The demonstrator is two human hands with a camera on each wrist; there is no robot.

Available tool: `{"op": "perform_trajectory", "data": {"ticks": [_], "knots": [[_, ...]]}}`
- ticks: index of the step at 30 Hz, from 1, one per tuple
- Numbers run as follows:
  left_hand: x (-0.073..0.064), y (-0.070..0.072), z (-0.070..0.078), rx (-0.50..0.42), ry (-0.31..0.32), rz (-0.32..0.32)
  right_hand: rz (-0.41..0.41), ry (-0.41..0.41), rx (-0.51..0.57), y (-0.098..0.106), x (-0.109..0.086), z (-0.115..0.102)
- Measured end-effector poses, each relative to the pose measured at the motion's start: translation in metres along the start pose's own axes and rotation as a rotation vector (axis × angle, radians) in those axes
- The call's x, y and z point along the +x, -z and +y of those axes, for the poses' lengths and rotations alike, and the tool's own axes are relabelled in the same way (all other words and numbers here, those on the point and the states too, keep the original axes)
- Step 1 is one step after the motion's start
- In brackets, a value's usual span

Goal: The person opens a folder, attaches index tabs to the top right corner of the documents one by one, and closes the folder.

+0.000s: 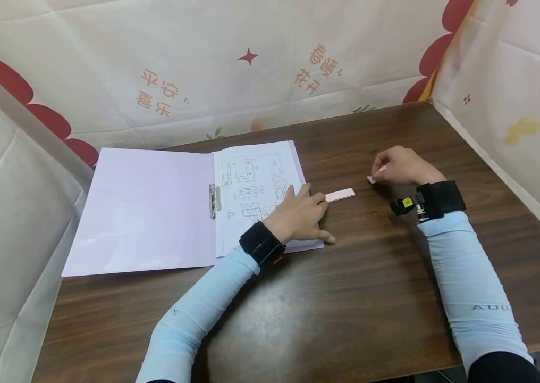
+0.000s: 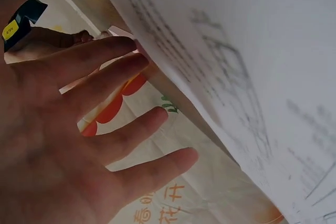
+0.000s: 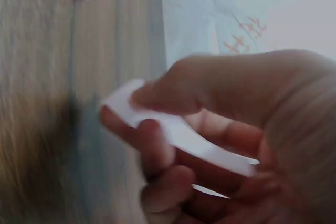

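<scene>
An open lilac folder (image 1: 145, 207) lies on the table with its metal clip (image 1: 212, 201) near the fold. Printed sheets (image 1: 231, 170) with technical drawings cover its right side. My left hand (image 1: 298, 215) rests with spread fingers over the sheets' right edge; the left wrist view shows the straight fingers (image 2: 147, 124) beside the paper. By its fingertips lies a narrow pale pink bar (image 1: 342, 195), partly behind the hand. Away to the right, my right hand (image 1: 404, 165) pinches a thin white strip (image 3: 184, 135) between thumb and fingers, just above the table. The strip looks bent and blurred.
The brown wooden table (image 1: 270, 324) extends around the folder and both hands. A patterned cloth (image 1: 275, 69) hangs along the back, with more cloth at the left and right sides.
</scene>
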State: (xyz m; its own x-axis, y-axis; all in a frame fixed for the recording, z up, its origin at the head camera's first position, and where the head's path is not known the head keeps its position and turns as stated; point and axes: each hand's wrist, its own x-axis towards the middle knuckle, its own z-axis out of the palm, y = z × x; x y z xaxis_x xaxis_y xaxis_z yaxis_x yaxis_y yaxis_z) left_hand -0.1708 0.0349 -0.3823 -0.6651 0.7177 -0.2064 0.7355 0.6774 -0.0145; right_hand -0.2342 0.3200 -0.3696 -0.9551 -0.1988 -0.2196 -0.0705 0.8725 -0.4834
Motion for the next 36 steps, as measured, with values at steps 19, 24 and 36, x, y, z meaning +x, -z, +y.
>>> {"op": "perform_trajectory", "data": {"ticks": [19,24,36], "knots": [[-0.05,0.003,-0.055,-0.193,0.146,0.013,0.155,0.196,0.221,-0.04,0.061,-0.073],[-0.055,-0.002,-0.067,-0.213,0.185,-0.008,0.064,0.141,0.259,-0.043,0.106,-0.093],[-0.056,-0.008,-0.072,-0.235,0.223,-0.035,0.078,-0.056,0.421,-0.059,0.173,-0.111]]}}
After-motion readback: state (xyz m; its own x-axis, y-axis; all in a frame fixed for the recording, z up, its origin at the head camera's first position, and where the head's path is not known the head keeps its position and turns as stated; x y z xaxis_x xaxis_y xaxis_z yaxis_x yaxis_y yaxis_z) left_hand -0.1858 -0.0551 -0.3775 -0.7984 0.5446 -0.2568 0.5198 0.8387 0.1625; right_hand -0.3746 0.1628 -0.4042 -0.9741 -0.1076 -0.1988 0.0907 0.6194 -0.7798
